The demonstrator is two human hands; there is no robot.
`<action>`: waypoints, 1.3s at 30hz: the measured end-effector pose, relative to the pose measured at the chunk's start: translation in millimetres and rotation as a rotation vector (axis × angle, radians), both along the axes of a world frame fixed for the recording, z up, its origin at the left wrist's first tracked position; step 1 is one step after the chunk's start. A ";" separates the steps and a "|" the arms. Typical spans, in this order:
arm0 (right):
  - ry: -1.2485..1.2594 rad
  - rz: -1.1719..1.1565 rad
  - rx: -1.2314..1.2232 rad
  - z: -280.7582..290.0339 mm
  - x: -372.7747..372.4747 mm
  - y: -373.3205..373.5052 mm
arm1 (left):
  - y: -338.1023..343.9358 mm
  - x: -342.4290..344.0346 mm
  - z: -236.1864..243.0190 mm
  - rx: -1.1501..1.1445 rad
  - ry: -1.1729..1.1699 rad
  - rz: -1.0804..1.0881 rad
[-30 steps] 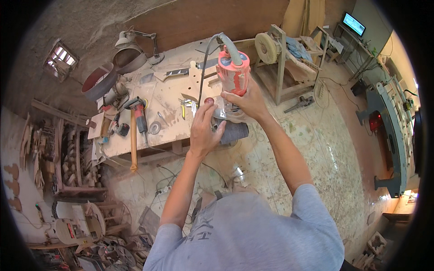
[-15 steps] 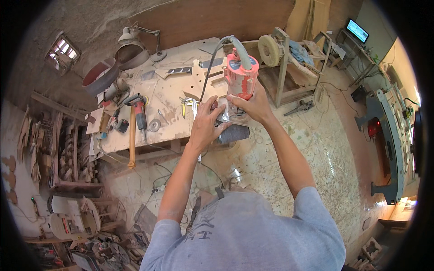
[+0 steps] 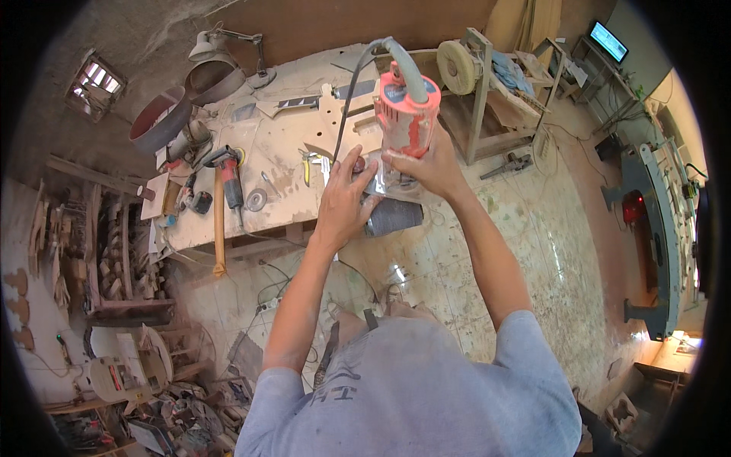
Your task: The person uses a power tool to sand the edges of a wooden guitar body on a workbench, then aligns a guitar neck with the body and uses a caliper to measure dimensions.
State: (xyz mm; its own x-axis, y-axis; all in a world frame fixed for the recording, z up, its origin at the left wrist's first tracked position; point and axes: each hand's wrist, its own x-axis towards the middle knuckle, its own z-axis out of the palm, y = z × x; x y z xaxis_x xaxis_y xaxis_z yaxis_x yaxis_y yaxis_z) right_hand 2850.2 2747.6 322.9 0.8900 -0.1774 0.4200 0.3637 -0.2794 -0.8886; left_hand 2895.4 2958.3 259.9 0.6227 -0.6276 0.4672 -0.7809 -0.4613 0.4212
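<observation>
A red router with a thick grey hose at its top stands upright at the bench's near right corner. My right hand is closed round the side of its body, thumb across the front. My left hand curls its fingers at the dark red knob on the router's base. Under the base, a dark grey cylinder sticks out at the bench's edge. Beyond the router lies a pale wooden guitar body with cut-out pockets, partly hidden. The router's bit cannot be seen.
On the workbench lie yellow-handled pliers, a red angle grinder and a cordless drill. A desk lamp stands behind. A wooden frame with a round wheel stands right. Cables trail over the floor.
The view has shifted slightly, with the bench sitting a little higher and further left. The router stays in both hands, its top slightly nearer the upper edge. Both grips look the same.
</observation>
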 end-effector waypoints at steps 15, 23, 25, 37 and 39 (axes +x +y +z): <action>0.250 0.215 -0.132 11.5 28.3 -40.6 | 5.7 7.2 -8.3 -0.055 0.029 0.006; 0.218 0.228 -0.065 19.3 14.5 -37.5 | 2.1 13.8 -16.9 -0.073 0.033 -0.009; 0.166 0.248 0.012 23.7 3.3 -30.2 | -1.3 10.8 -22.8 -0.083 0.031 0.007; 0.157 -0.051 -0.087 14.6 -11.4 -7.3 | -1.5 5.8 -14.7 -0.026 0.060 -0.005; 0.095 -0.042 -0.015 14.4 -6.6 -5.2 | -1.0 4.8 -15.7 -0.021 0.040 0.007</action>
